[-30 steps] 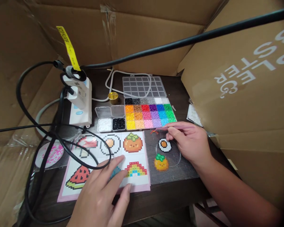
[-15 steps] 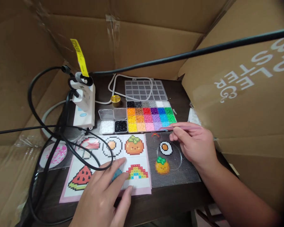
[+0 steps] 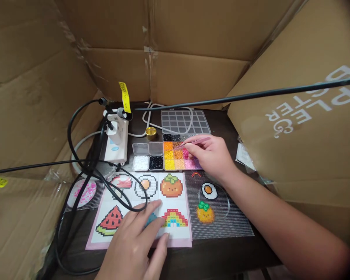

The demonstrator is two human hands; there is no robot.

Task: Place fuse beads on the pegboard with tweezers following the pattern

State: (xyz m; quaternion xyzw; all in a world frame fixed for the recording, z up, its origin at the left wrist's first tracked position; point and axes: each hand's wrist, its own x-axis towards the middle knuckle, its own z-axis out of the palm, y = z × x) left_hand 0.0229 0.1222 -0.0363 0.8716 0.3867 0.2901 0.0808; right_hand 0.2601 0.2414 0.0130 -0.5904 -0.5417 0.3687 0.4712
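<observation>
My right hand (image 3: 214,153) pinches pink tweezers (image 3: 196,141), their tip over the orange and brown compartments of the bead box (image 3: 169,164). Whether a bead sits in the tip is too small to tell. My left hand (image 3: 140,237) lies with fingers spread on the pattern sheet (image 3: 135,233), beside its printed rainbow (image 3: 175,218) and partly over a blue picture. On the clear pegboard (image 3: 236,226) to the right are a bead egg (image 3: 209,191), a bead persimmon (image 3: 205,212) and a small red-orange arc of beads (image 3: 196,174) near the top edge.
Black cables (image 3: 76,147) loop over the sheet's left part and a power strip (image 3: 116,149). Small boxes of white beads (image 3: 140,163) and black beads (image 3: 156,162) stand left of the bead box, with a gold tin (image 3: 151,133) behind. Cardboard walls (image 3: 192,74) surround the table.
My right hand has moved left and away from me, taking the tweezers from the box's front right edge to its orange-brown compartments. The camera view has shifted; my left hand stays on the sheet.
</observation>
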